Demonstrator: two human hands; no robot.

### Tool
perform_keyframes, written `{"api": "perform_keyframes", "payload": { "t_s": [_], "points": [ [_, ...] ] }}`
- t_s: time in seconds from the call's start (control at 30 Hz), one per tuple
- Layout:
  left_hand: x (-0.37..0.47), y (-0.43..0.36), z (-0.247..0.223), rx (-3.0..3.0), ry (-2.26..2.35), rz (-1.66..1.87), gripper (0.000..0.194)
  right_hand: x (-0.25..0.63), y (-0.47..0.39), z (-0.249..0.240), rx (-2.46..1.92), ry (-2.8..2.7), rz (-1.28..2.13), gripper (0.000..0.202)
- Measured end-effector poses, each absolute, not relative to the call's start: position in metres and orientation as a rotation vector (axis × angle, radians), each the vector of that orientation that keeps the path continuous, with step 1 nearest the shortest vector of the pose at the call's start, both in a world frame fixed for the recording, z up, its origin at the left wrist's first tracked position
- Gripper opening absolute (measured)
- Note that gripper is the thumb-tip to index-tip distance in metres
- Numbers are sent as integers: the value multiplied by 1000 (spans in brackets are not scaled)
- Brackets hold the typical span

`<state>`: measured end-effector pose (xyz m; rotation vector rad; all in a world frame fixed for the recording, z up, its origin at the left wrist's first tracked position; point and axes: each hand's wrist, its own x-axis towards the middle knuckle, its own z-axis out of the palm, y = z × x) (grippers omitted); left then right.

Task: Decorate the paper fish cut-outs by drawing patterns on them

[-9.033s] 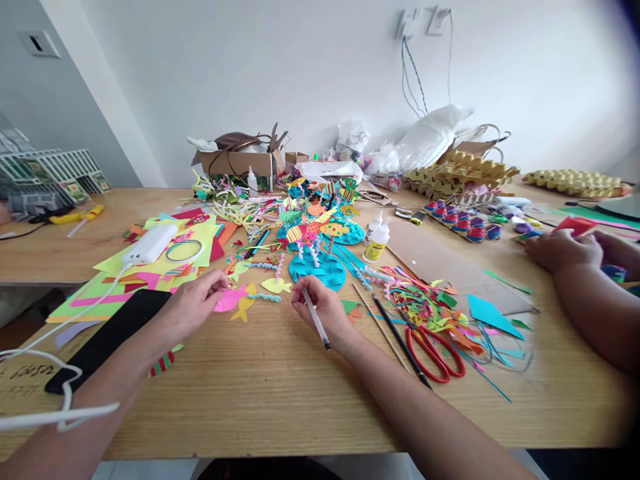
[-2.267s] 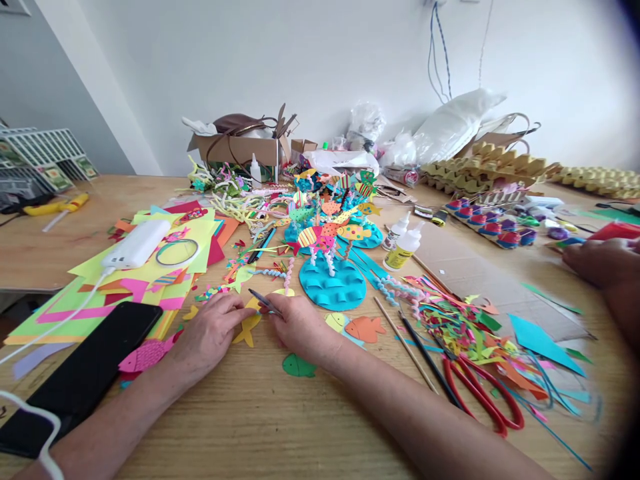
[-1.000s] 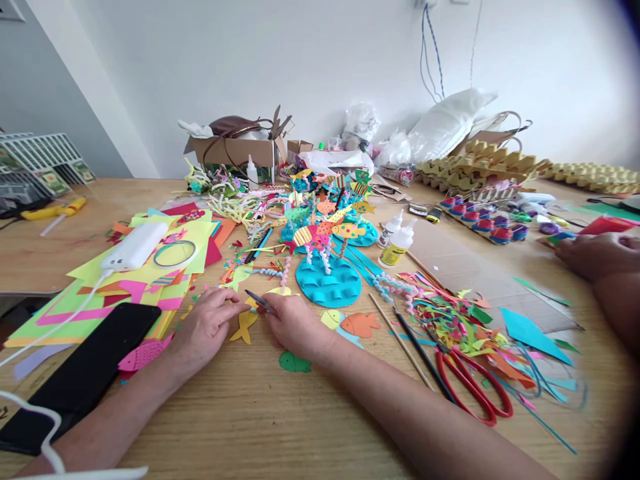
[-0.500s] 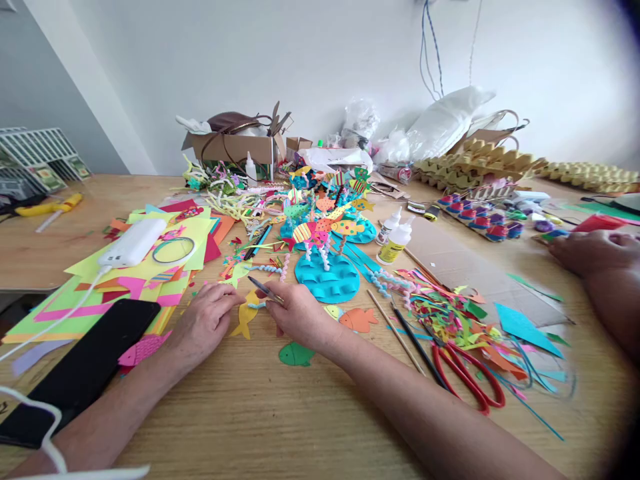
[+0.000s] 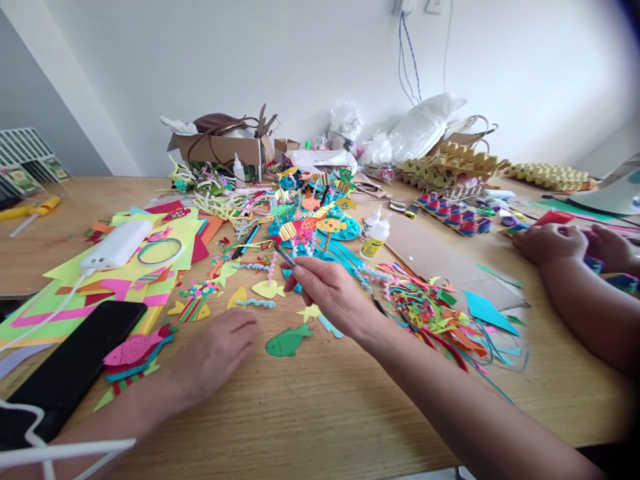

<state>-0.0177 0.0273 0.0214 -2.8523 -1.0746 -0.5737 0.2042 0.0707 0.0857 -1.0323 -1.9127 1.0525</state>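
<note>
**Pen point(image 5: 286, 255) and cut-paper fish, on a wooden table point(image 5: 320, 413)**

Pen: slim, dark grey where visible; raised above the table, pinched between thumb and fingers of the right hand point(image 5: 333, 292).

Left hand point(image 5: 223, 350): low over the table, fingers close together; blurred, so whether it holds anything cannot be told.

Green fish point(image 5: 289, 341): flat, head to the left, fine dark lines at the head; lying between the hands.

Pink fish point(image 5: 131, 351): scale pattern on the body; laid over a blue piece, beside the black phone point(image 5: 70, 373).

Striped fish point(image 5: 193, 309): red, green and yellow; beyond the left hand.

Yellow piece point(image 5: 236, 297): light-blue twisted stem point(image 5: 257, 303) across it.

Containers, rear of table: cardboard box point(image 5: 227, 148), open, holding a brown bag point(image 5: 215, 123). Painted egg tray point(image 5: 455, 217), cups in red, blue and purple. Plain egg cartons point(image 5: 450, 168), stacked, yellowish. Glue bottle point(image 5: 375, 243), white, upright, yellow label; fill level not visible.
</note>
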Motion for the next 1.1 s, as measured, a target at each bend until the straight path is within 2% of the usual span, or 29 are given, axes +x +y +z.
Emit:
{"api": "perform_keyframes", "payload": {
  "t_s": [0.1,0.23,0.33,0.4,0.47,0.53,0.77,1.1],
  "points": [
    [0,17,16,-2861,-1013,-478,32,217,55,85,-1100,-1828,1059,24],
    [15,15,8,-2969,-957,-287,50,229,37,76,-1055,-1718,1108,19],
    [20,14,4,-2999,-939,-135,56,235,28,69,-930,-1523,1223,32],
    [22,10,2,-2974,-951,-80,56,238,25,65,-849,-1422,1256,28],
    [21,6,1,-2943,-971,-80,54,241,23,63,-794,-1361,1265,15],
    [20,2,-1,-2915,-987,-114,52,243,22,62,-756,-1323,1312,11],
    [18,-11,-4,-2893,-1041,-122,54,246,23,60,-614,-1128,1586,18],
    [0,-25,-8,-2905,-1043,-275,67,247,19,49,-790,-1161,1511,24]
  ]
}}
